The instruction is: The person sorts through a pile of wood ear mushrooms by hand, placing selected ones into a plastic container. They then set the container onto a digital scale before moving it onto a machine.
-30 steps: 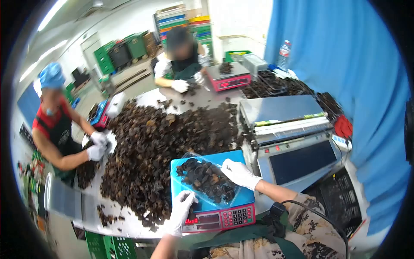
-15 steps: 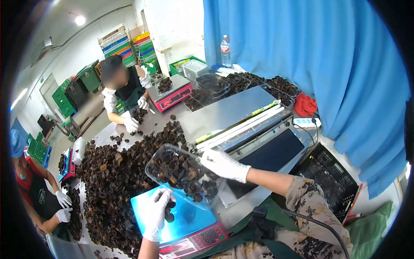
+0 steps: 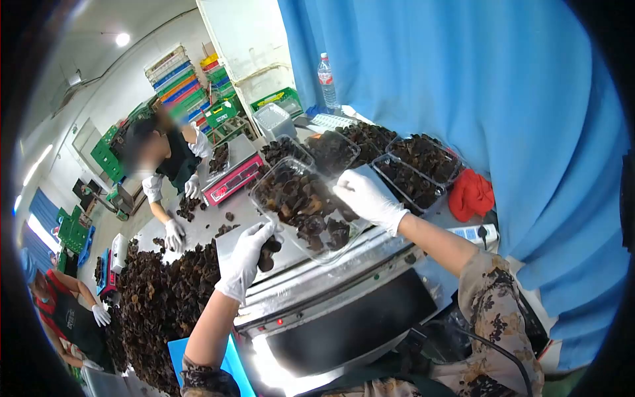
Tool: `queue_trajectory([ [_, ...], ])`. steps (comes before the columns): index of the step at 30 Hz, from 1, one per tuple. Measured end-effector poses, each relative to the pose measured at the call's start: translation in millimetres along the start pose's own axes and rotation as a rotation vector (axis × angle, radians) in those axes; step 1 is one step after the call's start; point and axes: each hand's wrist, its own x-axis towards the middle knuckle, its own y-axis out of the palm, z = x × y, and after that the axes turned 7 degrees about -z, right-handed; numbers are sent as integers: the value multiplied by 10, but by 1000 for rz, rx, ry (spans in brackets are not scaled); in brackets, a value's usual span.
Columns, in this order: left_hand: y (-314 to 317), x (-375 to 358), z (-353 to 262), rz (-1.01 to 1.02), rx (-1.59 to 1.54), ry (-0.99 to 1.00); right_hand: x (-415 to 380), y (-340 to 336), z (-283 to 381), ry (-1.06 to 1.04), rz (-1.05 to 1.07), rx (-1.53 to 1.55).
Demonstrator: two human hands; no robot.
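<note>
A clear plastic tray [image 3: 291,192] of dark, curled pieces that look like dried wood ear mushroom is held up, tilted, over the sealing machine [image 3: 344,317]. My gloved right hand [image 3: 370,202] grips the tray's right side, fingers closed on its rim. At the near left corner, my gloved left hand [image 3: 246,261] is closed, fingertips against the rim. A few loose wood ear pieces [image 3: 267,255] stick out from under its fingers. The machine's dark panel lies below, in front of my body.
A large heap of wood ear [image 3: 165,291] covers the table's left side. Filled trays [image 3: 423,159] stand at the back, near a red cloth [image 3: 471,195] and a water bottle [image 3: 326,83]. A co-worker [image 3: 175,159] works beside a pink scale [image 3: 231,178]; another person [image 3: 66,311] is far left.
Both hands and the tray have moved away from the blue scale and over the sealing machine. My left hand has come up to the tray's rim. The view has turned right.
</note>
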Motion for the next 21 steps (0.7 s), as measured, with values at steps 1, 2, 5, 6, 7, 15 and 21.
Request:
queue_trajectory([
  [1,116,137,-92,14,-2,-9,98,-132,-5,70,26,-20],
  [2,212,286,-189,30,-21,-57,209,-186,-146,62,-18,10],
  [5,504,762,-306,47,-73,-105,483,-310,-514,96,-104,41],
  [6,589,911,-314,48,-78,-108,560,-336,-629,78,-128,34],
  [7,664,1047,-343,49,-83,-109,648,-358,-743,59,-152,27],
  [15,1076,2188,-576,40,-64,-7,1692,-569,-1524,102,-195,56],
  [21,1103,2970,-705,-94,-7,-76,2405,-310,-2085,175,-193,173],
])
